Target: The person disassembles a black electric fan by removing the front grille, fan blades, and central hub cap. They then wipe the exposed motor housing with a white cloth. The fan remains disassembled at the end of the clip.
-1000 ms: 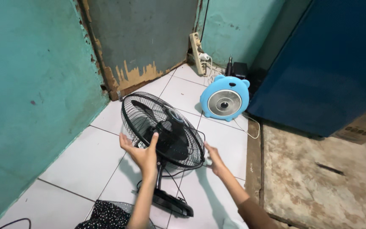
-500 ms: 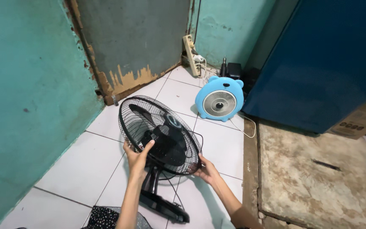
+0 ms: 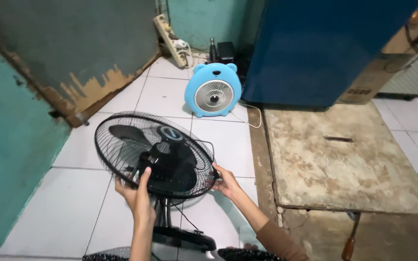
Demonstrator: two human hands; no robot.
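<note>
Standing on the white tiled floor (image 3: 83, 212), a black desk fan with a round wire-mesh guard (image 3: 156, 154) is observed at the lower centre of the view, its head tilted so that the guard faces upward and away from the wearer. The left hand (image 3: 134, 193) is closed on the near lower-left rim of the guard, the thumb raised against the mesh and the fingers curled beneath. The right hand (image 3: 226, 181) is closed on the lower-right rim, fingers wrapped round the outer ring. The black oval base of the fan (image 3: 185, 239) is seen resting on the tiles just below the hands. A light blue round heater with small ears and a pale grille (image 3: 213, 91) is noted further back, well apart from the fan, just beside a large dark blue cabinet (image 3: 315, 48). A white power strip (image 3: 168, 34) is seen leaning against the teal wall (image 3: 10, 135). A worn concrete slab (image 3: 339, 154) is recorded to the right
</note>
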